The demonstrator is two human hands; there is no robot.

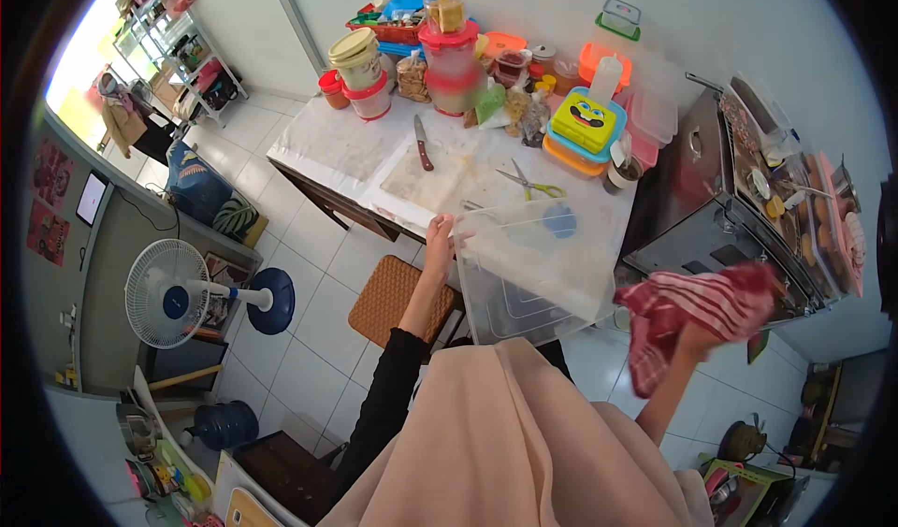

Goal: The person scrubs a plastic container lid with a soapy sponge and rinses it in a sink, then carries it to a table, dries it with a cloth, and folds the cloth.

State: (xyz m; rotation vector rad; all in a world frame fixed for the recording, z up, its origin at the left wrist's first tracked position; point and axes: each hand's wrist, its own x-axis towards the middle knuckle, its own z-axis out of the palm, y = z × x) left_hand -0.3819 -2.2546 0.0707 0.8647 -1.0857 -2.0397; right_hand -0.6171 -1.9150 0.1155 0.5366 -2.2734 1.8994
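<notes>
Plainly, a clear container (524,295) sits between left hand (439,239) pinching it and right hand (694,340) clutching striped cloth (687,301)

No text or number can be read, the red posters (50,173) being too small to make out.

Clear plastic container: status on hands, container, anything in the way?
Left hand holding clear plastic container by a corner. Right hand gripping red striped cloth, apart from container. Possible obstacles: scissors, knife on table beyond.
</notes>
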